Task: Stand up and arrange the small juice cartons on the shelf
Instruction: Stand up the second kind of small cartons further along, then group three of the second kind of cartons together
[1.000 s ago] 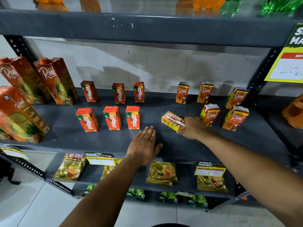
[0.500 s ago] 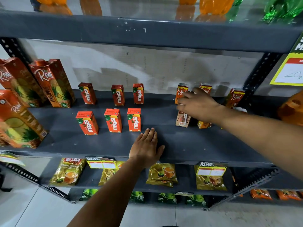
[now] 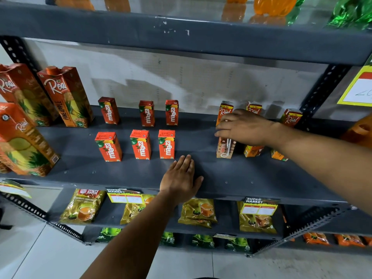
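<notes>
On the grey shelf [image 3: 251, 178] stand two rows of small red Maaza cartons [image 3: 141, 144], three in front and three behind [image 3: 147, 113]. To their right are small orange Real cartons, one at the back [image 3: 224, 112] and another at the far right [image 3: 291, 117]. My right hand [image 3: 243, 127] grips the top of a small Real carton [image 3: 224, 150] that stands upright with its straw side toward me. Two more small Real cartons [image 3: 252, 151] show partly under my forearm. My left hand [image 3: 181, 178] lies flat on the shelf's front edge, fingers apart, holding nothing.
Tall Real pineapple cartons [image 3: 66, 95] stand at the shelf's left end. Tea packets [image 3: 83, 206] and price tags [image 3: 124, 197] fill the shelf below. Bottles [image 3: 273, 5] sit on the shelf above. A yellow sign [image 3: 356, 89] hangs at the right post.
My right hand picked the lying Real carton up from the shelf front, carried it back and set it upright in the front row. My left hand stayed flat on the shelf.
</notes>
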The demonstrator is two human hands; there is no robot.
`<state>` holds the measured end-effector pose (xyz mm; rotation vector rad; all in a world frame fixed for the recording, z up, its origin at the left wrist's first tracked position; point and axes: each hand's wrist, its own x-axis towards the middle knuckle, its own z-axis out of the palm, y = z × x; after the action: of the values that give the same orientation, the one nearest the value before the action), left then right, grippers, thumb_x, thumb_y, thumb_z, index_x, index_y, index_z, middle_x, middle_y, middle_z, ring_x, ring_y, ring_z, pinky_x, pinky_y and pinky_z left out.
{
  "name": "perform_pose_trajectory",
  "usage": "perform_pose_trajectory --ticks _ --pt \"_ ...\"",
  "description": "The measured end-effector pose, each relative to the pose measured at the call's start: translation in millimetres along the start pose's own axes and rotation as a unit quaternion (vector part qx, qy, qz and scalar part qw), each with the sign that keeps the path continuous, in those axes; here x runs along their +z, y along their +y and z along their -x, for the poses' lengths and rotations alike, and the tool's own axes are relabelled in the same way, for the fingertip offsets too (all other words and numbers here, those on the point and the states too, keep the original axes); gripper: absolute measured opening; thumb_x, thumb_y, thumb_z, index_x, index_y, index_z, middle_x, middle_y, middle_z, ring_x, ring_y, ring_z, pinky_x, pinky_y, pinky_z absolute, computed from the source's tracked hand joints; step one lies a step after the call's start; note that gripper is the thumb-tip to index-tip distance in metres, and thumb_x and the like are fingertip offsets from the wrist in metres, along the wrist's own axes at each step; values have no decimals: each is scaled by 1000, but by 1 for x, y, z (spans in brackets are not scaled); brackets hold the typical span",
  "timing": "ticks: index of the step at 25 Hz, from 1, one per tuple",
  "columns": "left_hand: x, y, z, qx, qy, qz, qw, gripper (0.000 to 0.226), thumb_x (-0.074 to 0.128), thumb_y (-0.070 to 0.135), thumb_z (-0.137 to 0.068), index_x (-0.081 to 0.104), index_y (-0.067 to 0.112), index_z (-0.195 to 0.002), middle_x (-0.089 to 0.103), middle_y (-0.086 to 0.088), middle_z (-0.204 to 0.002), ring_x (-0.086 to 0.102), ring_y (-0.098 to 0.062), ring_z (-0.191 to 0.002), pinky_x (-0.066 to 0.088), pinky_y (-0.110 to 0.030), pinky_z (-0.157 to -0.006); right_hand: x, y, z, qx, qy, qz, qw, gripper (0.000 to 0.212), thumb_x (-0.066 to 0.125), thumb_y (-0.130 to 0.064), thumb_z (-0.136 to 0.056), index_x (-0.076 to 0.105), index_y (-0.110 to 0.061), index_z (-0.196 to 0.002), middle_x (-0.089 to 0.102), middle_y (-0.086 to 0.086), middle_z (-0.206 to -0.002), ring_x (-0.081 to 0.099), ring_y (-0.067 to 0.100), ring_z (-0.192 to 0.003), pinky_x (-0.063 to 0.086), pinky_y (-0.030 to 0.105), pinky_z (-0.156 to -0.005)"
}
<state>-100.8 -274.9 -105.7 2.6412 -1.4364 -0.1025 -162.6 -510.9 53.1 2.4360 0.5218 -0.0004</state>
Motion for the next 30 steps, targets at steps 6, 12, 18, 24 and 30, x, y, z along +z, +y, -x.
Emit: perform_pose_trajectory --ticks 6,12,18,24,30 --pt "1 0 0 4 2 -2 1000 76 12 59 -95 9 8 -151 2 -10 -162 -3 -22 -148 0 -36 -119 -13 4 -11 180 -156 -163 957 48 63 -49 -82 56 -18 -117 63 2 -91 57 24 -82 42 34 -68" --pt "3 -1 0 3 7 -2 1000 77 12 60 -94 10 8 -151 4 -10 -162 -3 -21 -148 -3 -34 -116 -16 -15 -19 293 -146 -160 931 56 39 -68 -86 55 -15 -95 50 1 -70 50 21 -68 37 33 -61" --pt "4 -2 0 2 16 23 1000 75 19 59 -96 10 10 -152 4 -6 -163 -3 -19 -148 -6 -31 -115 -10 17 46 400 52 -238 884 77 36 -75 -80 44 -19 -132 61 13 -124 59 35 -106 45 38 -77" --pt "-10 20 -31 -108 48 287 951 86 65 51 -83 25 11 -148 35 -10 -154 31 -27 -140 27 -41 -115 75 35 178 545 149 -528 634 63 71 -18 -83 41 -11 -138 51 20 -134 50 36 -120 41 40 -94" --pt "-28 58 -92 -116 53 467 875 80 85 22 -70 43 11 -137 55 -6 -136 49 -24 -128 38 -40 -108 134 -2 198 519 130 -682 498 90 76 8 -71 29 -14 -145 48 9 -133 50 24 -117 45 43 -93"
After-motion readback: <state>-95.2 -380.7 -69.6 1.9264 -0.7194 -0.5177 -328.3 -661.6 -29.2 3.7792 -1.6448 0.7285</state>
